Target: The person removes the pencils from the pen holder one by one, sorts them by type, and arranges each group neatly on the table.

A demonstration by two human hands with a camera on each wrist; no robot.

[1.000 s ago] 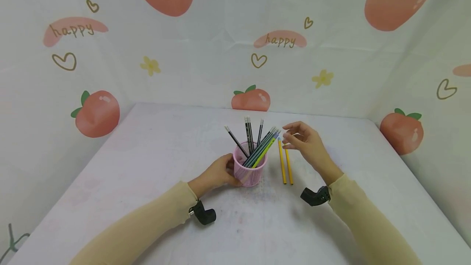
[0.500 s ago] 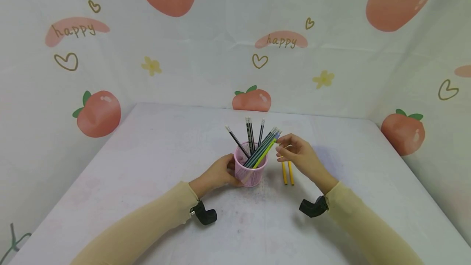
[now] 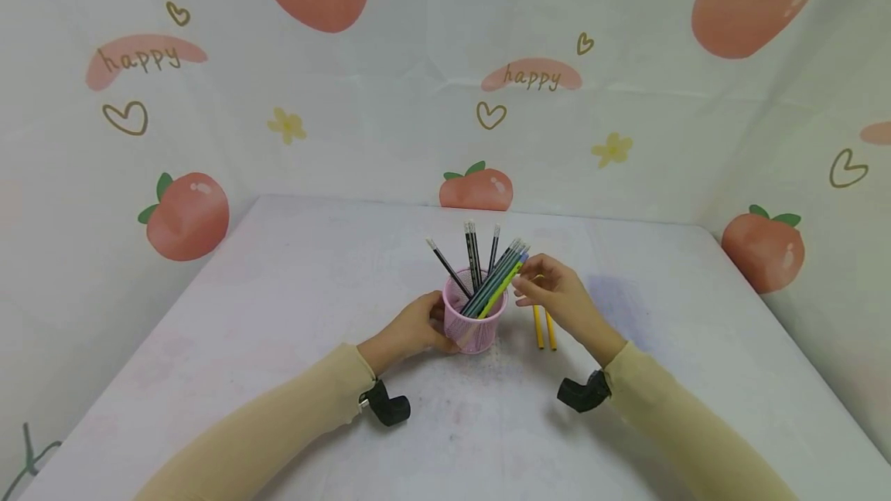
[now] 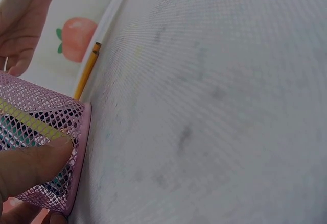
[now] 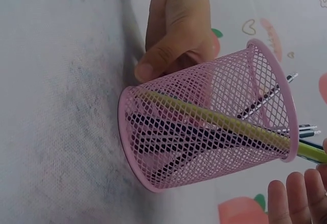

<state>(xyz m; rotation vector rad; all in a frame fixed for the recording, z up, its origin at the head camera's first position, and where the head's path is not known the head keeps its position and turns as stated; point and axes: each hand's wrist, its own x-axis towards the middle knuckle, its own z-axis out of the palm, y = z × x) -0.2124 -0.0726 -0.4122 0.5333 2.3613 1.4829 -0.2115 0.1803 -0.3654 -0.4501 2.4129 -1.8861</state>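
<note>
A pink mesh pencil cup [image 3: 472, 333] stands upright on the table, gripped low on its left side by my left hand [image 3: 407, 325]. In the left wrist view the thumb [image 4: 41, 165] presses against the mesh. Several dark pencils [image 3: 471, 246] lean inside the cup, along with a yellow-green pencil [image 5: 219, 119]. My right hand [image 3: 560, 292] is at the cup's right, thumb and forefinger pinching the upper end of the yellow-green pencil. Its other fingers [image 5: 296, 198] are spread below the pencil in the right wrist view. Two yellow pencils [image 3: 539, 329] lie on the table, partly hidden under the right hand.
The white table [image 3: 313, 277] meets a white backdrop [image 3: 390, 99] printed with peaches, hearts and flowers behind and at both sides. Black wrist cameras [image 3: 583, 391] jut out from both sleeves just above the tabletop.
My right hand has moved left and toward me, from above the yellow pencils to the yellow-green pencil, and taken hold of it. The left hand and cup have stayed still.
</note>
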